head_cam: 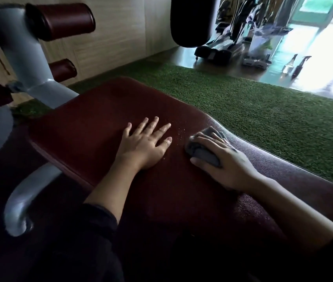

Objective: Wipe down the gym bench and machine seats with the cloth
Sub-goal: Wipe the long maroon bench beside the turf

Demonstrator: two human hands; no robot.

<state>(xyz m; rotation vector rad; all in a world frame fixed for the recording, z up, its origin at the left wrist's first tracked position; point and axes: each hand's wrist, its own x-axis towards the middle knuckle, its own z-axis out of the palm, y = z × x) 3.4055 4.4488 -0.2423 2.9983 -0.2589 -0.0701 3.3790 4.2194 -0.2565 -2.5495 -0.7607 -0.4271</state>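
Note:
A dark red padded gym bench (92,123) slopes across the middle of the view. My left hand (144,142) lies flat on the pad with fingers spread and straight. Just to its right, my right hand (225,161) grips a bunched grey cloth (202,152) and presses it onto the bench near the right edge. A few pale specks dot the pad between the two hands. The far part of the cloth is blurred.
A grey metal frame (26,58) with dark red roller pads (63,20) rises at the left. A curved grey leg (22,202) bends below the bench. Green turf (263,117) covers the floor at right. A black punching bag (192,21) and spray bottles (288,66) stand beyond.

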